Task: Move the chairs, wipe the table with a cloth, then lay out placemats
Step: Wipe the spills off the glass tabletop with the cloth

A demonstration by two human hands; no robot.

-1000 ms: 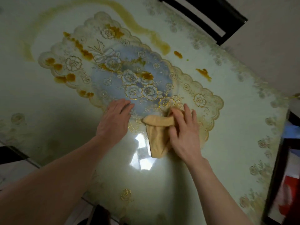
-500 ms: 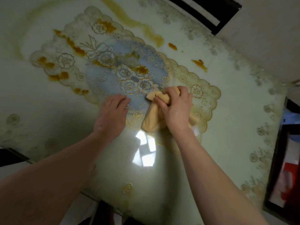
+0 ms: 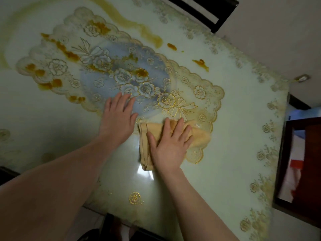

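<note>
Pale green glossy table (image 3: 234, 145) with a gold floral border fills the view. A dark wooden chair back (image 3: 225, 13) stands just beyond its edge at 1 o'clock.

Oval lace-edged plastic placemat (image 3: 97, 80), blue at its centre with gold roses, lies from 10 o'clock to 3 o'clock.

Left hand (image 3: 118, 119), near centre, lies flat with its fingers straight on the mat's near edge, pressing down and grasping nothing.

Right hand (image 3: 171, 145), at 5 o'clock, is spread flat on the folded tan cloth (image 3: 199, 136). It pushes the cloth and does not clutch it. The cloth lies across the mat's near rim and the bare table beside it.

Orange-brown sauce blobs (image 3: 141, 72) dot the mat from 9 to 12 o'clock. A long streak (image 3: 139, 26) and smaller spots lie on the table at 12 to 1 o'clock.

Judgement: wiping is under way and most of the soil remains.

- The mat may slide or buckle under a forward stroke if the left hand eases its pressure.
- A flat palm may let the cloth bunch or slip out.
- A loaded cloth may smear sauce into the lace perforations and under the mat.
</note>
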